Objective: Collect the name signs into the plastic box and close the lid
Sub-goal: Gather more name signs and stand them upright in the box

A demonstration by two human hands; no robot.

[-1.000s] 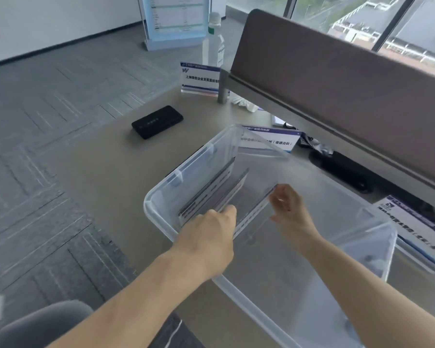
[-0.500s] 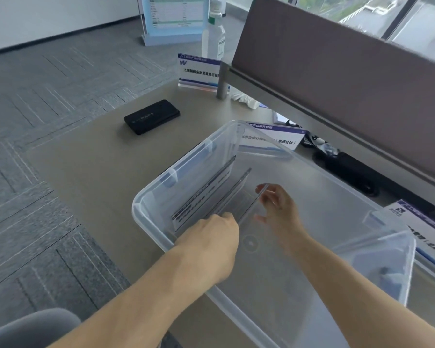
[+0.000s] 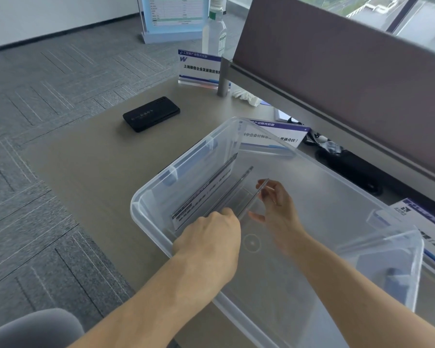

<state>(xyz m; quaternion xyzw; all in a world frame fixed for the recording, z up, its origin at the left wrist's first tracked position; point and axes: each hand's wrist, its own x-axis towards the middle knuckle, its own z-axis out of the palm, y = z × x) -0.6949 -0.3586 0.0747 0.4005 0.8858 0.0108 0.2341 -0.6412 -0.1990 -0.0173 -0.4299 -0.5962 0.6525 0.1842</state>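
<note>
A clear plastic box (image 3: 148,194) stands open on the desk. Inside it, at the left end, a few acrylic name signs (image 3: 206,194) stand on edge against the wall. My left hand (image 3: 211,242) reaches over the near rim and grips the near end of the signs. My right hand (image 3: 276,209) is inside the box, fingers pinching the edge of the rightmost sign (image 3: 253,199). Another name sign (image 3: 201,67) stands at the desk's far corner, one (image 3: 274,135) lies behind the box, and one (image 3: 422,222) lies at the right.
A black case (image 3: 151,114) lies on the desk left of the box. A water bottle (image 3: 214,28) and a crumpled tissue (image 3: 246,96) sit by the grey partition (image 3: 337,71). Black cables (image 3: 342,159) lie under the partition. The desk edge falls to carpet at the left.
Both hands have sunk lower into the box with the rightmost sign, bringing it closer to the other signs. The view has shifted slightly.
</note>
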